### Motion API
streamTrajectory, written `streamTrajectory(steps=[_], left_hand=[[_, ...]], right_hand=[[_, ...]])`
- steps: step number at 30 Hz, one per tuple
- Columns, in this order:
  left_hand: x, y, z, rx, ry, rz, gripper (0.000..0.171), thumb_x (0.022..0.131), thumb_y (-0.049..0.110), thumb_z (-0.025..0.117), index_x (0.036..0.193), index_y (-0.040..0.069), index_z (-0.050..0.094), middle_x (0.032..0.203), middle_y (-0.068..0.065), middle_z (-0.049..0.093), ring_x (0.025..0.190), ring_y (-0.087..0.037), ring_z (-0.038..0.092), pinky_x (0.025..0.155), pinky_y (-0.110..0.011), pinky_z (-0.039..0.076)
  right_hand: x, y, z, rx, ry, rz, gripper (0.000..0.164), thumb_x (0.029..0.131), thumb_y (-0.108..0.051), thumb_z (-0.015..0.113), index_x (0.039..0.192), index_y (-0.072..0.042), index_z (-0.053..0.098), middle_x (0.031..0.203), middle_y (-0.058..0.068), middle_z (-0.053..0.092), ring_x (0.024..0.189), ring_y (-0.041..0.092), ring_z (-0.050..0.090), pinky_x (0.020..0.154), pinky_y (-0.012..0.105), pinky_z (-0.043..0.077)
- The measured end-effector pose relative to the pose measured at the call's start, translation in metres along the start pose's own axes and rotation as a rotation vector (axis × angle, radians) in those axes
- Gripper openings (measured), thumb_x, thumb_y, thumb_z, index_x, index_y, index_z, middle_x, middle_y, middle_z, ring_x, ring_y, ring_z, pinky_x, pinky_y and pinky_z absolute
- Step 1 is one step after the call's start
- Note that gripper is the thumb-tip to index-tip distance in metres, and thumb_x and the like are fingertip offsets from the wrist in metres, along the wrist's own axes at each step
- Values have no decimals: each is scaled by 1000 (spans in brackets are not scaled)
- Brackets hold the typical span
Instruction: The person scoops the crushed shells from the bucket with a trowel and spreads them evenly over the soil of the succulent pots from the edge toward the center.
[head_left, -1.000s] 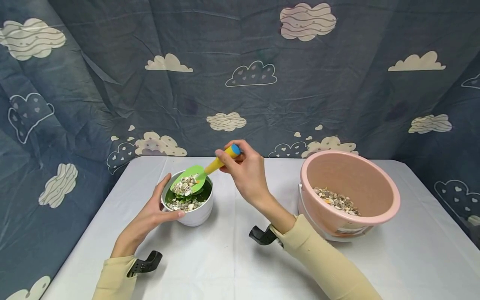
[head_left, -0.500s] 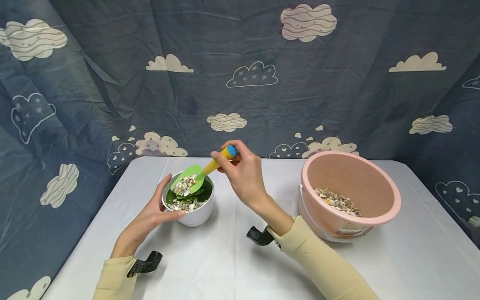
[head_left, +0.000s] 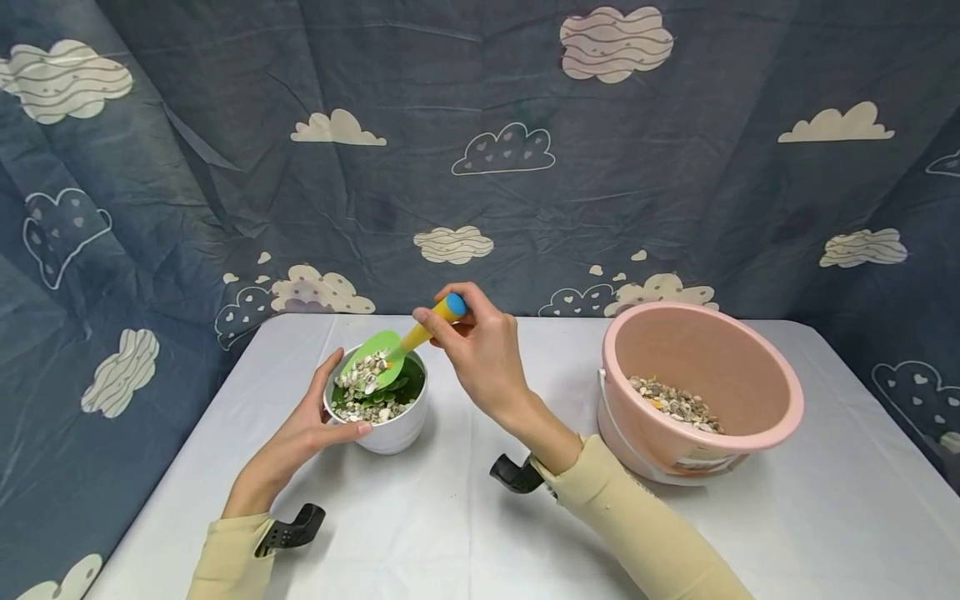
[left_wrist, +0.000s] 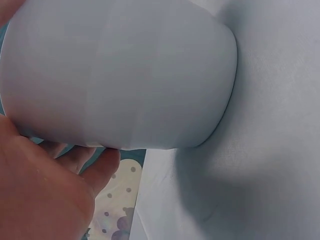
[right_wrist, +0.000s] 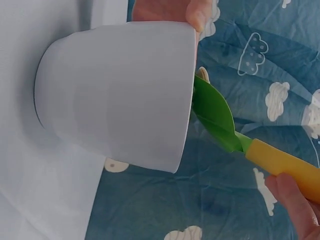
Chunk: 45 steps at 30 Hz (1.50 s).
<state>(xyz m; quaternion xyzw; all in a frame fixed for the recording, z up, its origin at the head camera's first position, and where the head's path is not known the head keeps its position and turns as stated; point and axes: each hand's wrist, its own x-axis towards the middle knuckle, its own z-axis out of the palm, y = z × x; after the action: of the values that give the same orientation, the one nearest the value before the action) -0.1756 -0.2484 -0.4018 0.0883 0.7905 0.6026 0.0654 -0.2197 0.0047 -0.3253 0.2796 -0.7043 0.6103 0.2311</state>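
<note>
A white flower pot (head_left: 390,435) stands on the table at centre left, with green leaves (head_left: 408,385) and small pebbles (head_left: 367,411) inside. My left hand (head_left: 303,429) grips it from the left, thumb at the near rim and fingers along the far side. In the left wrist view, fingers (left_wrist: 102,170) lie against the pot's wall. My right hand (head_left: 483,350) pinches the yellow handle of a small green toy shovel (head_left: 393,354). Its blade, bearing a heap of pebbles (head_left: 363,372), tilts down into the pot's mouth. In the right wrist view the blade (right_wrist: 214,112) dips past the rim.
A pink bucket (head_left: 701,350) with pebbles (head_left: 675,404) in its bottom stands at the right of the table, its white handle hanging down in front. White cloth covers the table (head_left: 420,533). A dark blue cloud-print curtain (head_left: 510,208) hangs behind.
My right hand has shifted slightly left and down with the shovel. Pebbles on the blade have slid toward its lower edge, over the pot. The left hand and pot stay put.
</note>
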Motion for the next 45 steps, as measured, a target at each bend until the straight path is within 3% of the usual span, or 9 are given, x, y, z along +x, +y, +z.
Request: streamTrajectory(steps=[13,18,22,25,32,37,45], left_hand=[[1,-1,0,-9,-6,5,109,83,17,78,159,25,1,163,-7,-5,147,-35,0,112,-64,5],[1,-1,0,-16,-3,7,110,82,16,78,159,23,0,163,-9,-5,147,-35,1,113,-63,6],[2,-2,0,-14,-2,5,110,82,17,78,159,26,1,163,-9,-5,147,-36,3,113,-63,6],[2,-3,-1,-22,-11,8,109,83,17,77,159,27,1,163,-8,-6,147,-36,1,113,-62,6],[0,-3,-2,-82,-46,20,105,86,14,73,159,27,0,162,-11,-6,147,-36,-2,114,-60,3],[2,-3,-2,-52,-26,18,105,84,15,76,159,27,3,162,-12,-3,147,-38,-1,113,-63,4],[1,-3,-1,-15,2,4,109,81,17,78,159,32,3,163,-11,-5,146,-39,2,112,-65,7]], right_hand=[[-2,-3,3,-56,-4,-88,27,90,-25,72,105,-5,62,85,4,70,71,9,71,61,24,56],[2,0,0,12,20,21,25,90,-21,73,103,-2,63,81,8,69,71,17,72,61,27,57],[5,-11,-5,72,47,129,22,90,-11,73,101,4,62,80,18,68,74,30,71,63,32,59],[7,-20,-8,75,55,154,20,90,-6,72,101,7,61,82,22,68,76,35,71,63,35,59],[14,-1,-6,23,39,127,27,88,-19,75,102,1,64,84,14,68,78,25,72,61,29,58],[16,5,-4,-25,12,89,33,88,-32,74,102,-5,64,83,8,67,75,16,71,59,26,57],[20,4,-1,-65,-10,42,32,88,-33,74,99,-5,63,81,4,67,72,11,70,59,25,57]])
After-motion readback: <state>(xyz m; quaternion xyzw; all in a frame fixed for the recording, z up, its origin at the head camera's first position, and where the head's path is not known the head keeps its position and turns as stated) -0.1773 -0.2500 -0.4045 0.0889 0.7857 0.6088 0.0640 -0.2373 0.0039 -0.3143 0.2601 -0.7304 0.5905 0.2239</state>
